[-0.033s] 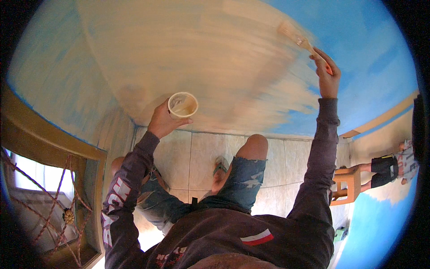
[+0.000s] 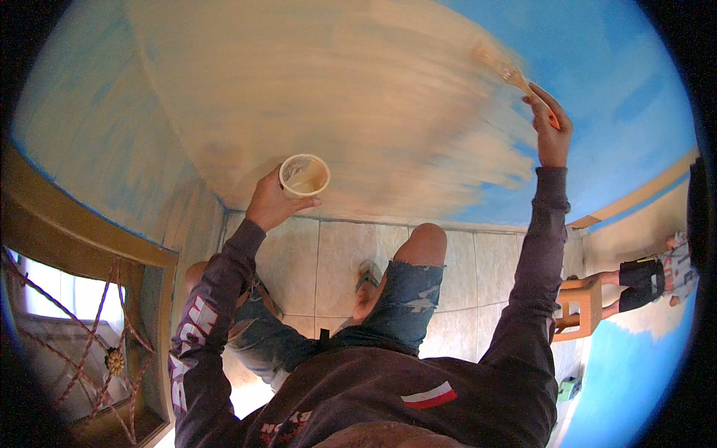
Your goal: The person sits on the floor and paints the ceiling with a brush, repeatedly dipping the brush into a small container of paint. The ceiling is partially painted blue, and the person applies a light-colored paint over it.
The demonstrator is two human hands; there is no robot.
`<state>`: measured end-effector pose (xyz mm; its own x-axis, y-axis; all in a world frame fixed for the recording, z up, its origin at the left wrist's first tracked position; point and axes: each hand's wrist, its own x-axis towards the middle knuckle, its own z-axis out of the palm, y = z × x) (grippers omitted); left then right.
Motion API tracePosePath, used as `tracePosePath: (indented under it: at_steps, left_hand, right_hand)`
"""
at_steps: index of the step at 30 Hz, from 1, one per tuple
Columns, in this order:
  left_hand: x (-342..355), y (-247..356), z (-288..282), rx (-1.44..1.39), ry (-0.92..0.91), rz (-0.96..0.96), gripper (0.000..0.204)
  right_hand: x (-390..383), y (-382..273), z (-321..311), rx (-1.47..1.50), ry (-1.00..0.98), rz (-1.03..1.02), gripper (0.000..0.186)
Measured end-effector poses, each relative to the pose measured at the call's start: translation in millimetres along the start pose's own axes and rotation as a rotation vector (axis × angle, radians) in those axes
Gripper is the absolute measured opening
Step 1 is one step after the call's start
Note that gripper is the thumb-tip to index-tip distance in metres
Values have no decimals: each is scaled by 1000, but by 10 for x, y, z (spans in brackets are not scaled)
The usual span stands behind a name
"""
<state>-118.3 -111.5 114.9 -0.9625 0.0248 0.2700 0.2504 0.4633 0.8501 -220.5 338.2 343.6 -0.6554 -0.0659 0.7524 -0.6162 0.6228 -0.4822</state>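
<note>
My left hand is wrapped round a small round tub with pale cream paint inside, held in front of the wall near its base. Up and to the right, my right hand grips a paintbrush by its handle. The bristles lie against the wall, close to where cream paint meets the blue. Streaky cream strokes cover the wall's middle, and blue shows on the right.
A barred window with a brown frame lies at the left. Pale tiles run below the painted wall. On the right are an orange-brown plastic stool and another person in dark shorts. A green object sits below the stool.
My right hand and the brush have shifted slightly right and down along the wall. My left hand and the tub stay in place.
</note>
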Motion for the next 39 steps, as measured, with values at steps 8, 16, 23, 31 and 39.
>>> tracePosePath:
  at_steps: [8, 16, 23, 31, 39]
  left_hand:
    - [-17, 12, 9, -28, -18, 25, 79]
    - [-11, 23, 23, 41, -13, 13, 77]
    - [-6, 84, -21, -18, -46, -26, 75]
    - [-33, 31, -41, 13, -31, -49, 74]
    - [-17, -7, 27, 17, -29, 11, 74]
  right_hand:
    - [-285, 491, -1007, -66, 160, 177, 33]
    - [-159, -194, -389, 116, 127, 54, 32]
    - [232, -990, 1044, 324, -96, -212, 25]
    - [399, -798, 1134, 276, -81, -229, 25]
    - [293, -164, -41, 83, -3, 32, 28]
